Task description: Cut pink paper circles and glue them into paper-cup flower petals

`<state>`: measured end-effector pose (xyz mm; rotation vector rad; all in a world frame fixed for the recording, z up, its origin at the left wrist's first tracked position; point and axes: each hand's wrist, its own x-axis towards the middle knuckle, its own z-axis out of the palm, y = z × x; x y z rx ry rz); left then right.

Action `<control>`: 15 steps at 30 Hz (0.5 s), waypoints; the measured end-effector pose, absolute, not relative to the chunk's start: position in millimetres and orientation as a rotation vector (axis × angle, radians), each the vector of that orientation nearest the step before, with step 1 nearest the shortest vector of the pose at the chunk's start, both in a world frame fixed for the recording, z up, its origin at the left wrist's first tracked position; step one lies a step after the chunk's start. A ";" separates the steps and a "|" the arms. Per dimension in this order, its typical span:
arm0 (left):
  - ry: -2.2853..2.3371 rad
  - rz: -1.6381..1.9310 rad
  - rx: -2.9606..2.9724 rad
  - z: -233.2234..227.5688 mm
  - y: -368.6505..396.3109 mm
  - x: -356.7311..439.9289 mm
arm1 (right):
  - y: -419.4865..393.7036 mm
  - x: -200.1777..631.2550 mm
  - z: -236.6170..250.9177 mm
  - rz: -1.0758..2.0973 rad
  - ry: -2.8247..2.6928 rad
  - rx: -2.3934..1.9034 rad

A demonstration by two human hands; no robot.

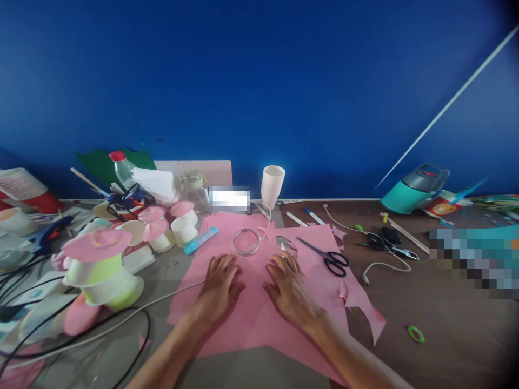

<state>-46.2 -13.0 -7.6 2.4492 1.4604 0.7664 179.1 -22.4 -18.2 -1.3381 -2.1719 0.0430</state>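
My left hand (221,281) lies on large sheets of pink paper (253,329), palm down, fingers extended and thumb apart. Opposite it my right hand (286,281) rests on the same paper, also open, its fingertips beside a small white pointed piece (283,246) and a cut-out gap in the sheet. Neither hand grips anything. Just beyond the fingers sits a coiled white cable (246,254). Black-handled scissors (334,263) lie shut on the paper to the right. A light blue box-like strip (200,240) is at the paper's upper left edge.
White paper cups (272,183) stand stacked near the wall. Pink-topped cup pieces (97,259) crowd the left, with a glue gun (51,232) and cables. Markers (314,215), a teal flask (409,192), small cutters (399,251) and a green ring (416,334) are on the right.
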 end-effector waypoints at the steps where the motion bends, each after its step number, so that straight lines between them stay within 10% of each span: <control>1: 1.450 0.764 2.444 -7.7 -13.2 -45.6 | -22.8 178.8 -19.1 0.046 -2.169 -1.329; 15: 1.483 0.749 2.404 -11.0 -13.7 -45.6 | -26.6 171.6 -17.4 0.148 -2.139 -1.220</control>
